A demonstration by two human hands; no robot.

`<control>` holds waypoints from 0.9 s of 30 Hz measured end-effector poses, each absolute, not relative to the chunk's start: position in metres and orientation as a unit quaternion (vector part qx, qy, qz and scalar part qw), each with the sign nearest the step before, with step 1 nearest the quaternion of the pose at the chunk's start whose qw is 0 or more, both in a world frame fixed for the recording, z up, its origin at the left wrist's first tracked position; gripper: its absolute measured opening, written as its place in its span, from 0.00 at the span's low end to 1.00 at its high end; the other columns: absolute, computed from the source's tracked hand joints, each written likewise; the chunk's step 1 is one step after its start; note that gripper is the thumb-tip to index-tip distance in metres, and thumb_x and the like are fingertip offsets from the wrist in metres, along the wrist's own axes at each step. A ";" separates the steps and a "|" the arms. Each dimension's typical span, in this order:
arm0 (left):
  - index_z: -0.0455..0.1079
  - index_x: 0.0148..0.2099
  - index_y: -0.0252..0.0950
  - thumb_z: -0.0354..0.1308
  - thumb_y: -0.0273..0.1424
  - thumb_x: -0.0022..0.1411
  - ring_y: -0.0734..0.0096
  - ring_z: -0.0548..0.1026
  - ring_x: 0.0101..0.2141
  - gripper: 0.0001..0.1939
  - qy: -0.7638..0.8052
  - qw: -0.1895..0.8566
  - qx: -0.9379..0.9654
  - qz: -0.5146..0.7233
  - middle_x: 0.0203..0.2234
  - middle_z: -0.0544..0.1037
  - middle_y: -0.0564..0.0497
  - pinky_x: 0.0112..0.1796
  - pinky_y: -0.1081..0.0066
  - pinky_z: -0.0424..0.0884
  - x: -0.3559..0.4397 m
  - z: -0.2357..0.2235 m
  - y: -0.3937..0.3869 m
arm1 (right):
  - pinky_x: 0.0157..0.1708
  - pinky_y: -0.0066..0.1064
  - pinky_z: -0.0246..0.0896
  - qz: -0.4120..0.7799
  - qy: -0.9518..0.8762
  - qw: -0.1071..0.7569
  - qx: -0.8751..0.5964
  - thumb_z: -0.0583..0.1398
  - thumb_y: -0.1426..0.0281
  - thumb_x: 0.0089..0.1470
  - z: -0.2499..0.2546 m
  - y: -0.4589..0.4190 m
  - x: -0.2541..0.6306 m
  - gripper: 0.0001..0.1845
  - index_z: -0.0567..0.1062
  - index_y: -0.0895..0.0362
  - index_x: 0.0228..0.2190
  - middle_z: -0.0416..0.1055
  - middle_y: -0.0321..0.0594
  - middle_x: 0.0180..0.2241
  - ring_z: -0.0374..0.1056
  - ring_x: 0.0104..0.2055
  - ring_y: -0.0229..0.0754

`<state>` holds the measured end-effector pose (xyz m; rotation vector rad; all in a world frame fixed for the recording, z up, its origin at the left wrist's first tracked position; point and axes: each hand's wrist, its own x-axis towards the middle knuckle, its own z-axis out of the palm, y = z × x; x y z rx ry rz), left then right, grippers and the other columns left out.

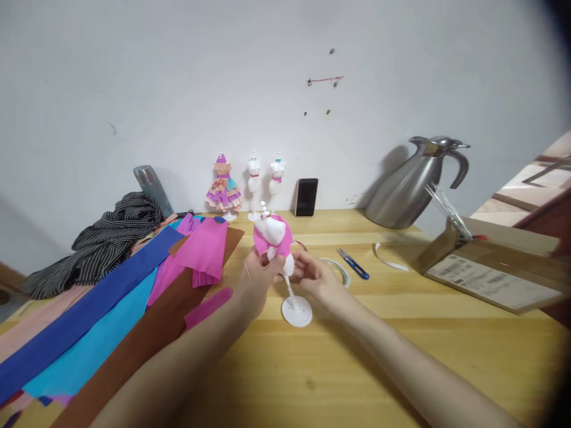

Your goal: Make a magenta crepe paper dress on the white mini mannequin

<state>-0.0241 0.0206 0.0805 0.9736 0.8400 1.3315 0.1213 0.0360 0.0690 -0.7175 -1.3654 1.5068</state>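
A small white doll dress form (289, 264) with bright pink crepe paper (285, 229) around its upper body leans to the left between my two hands. Its round base (297, 312) is tilted toward me. My left hand (259, 276) grips the form at the waist, thumb in front, over the lower edge of the pink paper. From the other side, my right hand (314, 276) has its bent fingers against the form's lower body; some fingertips are hidden behind it. Right of this hand lie a roll of white tape (341, 270) and blue-handled thread snips (353, 264).
Strips of coloured crepe paper (120, 303) and a striped cloth (102, 244) cover the left side. Along the wall stand a paper-dressed form (223, 187), two white forms, a phone (307, 197) and a steel jug (401, 187). An open cardboard box (495, 279) sits right.
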 end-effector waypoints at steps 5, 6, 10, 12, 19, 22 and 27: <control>0.67 0.46 0.35 0.68 0.46 0.48 0.70 0.75 0.30 0.28 0.419 0.529 0.448 0.587 0.32 0.76 0.50 0.29 0.73 0.72 -0.028 0.082 0.022 | 0.31 0.27 0.65 0.627 -0.580 0.443 -0.274 0.65 0.77 0.38 0.057 0.031 0.112 0.37 0.63 0.51 0.51 0.73 0.37 0.38 0.71 0.31 0.35; 0.67 0.46 0.35 0.68 0.46 0.48 0.71 0.75 0.29 0.28 0.426 0.521 0.451 0.586 0.31 0.75 0.51 0.28 0.74 0.71 -0.028 0.082 0.022 | 0.35 0.29 0.66 0.625 -0.579 0.446 -0.274 0.65 0.76 0.40 0.056 0.030 0.110 0.36 0.62 0.51 0.51 0.73 0.37 0.37 0.72 0.32 0.36; 0.65 0.46 0.35 0.67 0.48 0.48 0.74 0.71 0.22 0.29 0.409 0.548 0.455 0.570 0.27 0.74 0.53 0.21 0.75 0.67 -0.027 0.081 0.021 | 0.36 0.32 0.67 0.622 -0.568 0.467 -0.268 0.66 0.71 0.44 0.058 0.026 0.107 0.25 0.63 0.51 0.44 0.71 0.34 0.34 0.70 0.29 0.36; 0.65 0.45 0.35 0.66 0.47 0.50 0.76 0.70 0.21 0.27 0.395 0.554 0.462 0.569 0.28 0.74 0.52 0.21 0.75 0.66 -0.026 0.083 0.021 | 0.33 0.31 0.67 0.620 -0.559 0.482 -0.266 0.66 0.70 0.45 0.060 0.025 0.107 0.22 0.64 0.51 0.41 0.70 0.33 0.31 0.69 0.28 0.35; 0.63 0.56 0.35 0.68 0.32 0.49 0.63 0.78 0.38 0.32 0.288 0.620 0.504 0.528 0.42 0.79 0.43 0.38 0.67 0.73 -0.034 0.101 0.019 | 0.23 0.25 0.57 0.594 -0.525 0.548 -0.266 0.64 0.66 0.49 0.060 0.026 0.109 0.18 0.67 0.52 0.41 0.67 0.30 0.27 0.63 0.22 0.32; 0.71 0.49 0.31 0.67 0.29 0.47 0.62 0.79 0.37 0.25 0.317 0.637 0.486 0.508 0.36 0.81 0.44 0.42 0.65 0.73 -0.045 0.105 0.024 | 0.21 0.25 0.54 0.595 -0.520 0.550 -0.272 0.64 0.67 0.49 0.058 0.025 0.110 0.21 0.67 0.52 0.45 0.68 0.32 0.29 0.62 0.21 0.31; 0.76 0.35 0.30 0.66 0.30 0.45 0.68 0.78 0.27 0.13 0.395 0.604 0.427 0.546 0.26 0.80 0.47 0.31 0.70 0.73 -0.058 0.104 0.035 | 0.20 0.27 0.49 0.584 -0.525 0.538 -0.307 0.63 0.68 0.47 0.064 0.020 0.110 0.22 0.70 0.54 0.46 0.68 0.34 0.29 0.58 0.20 0.31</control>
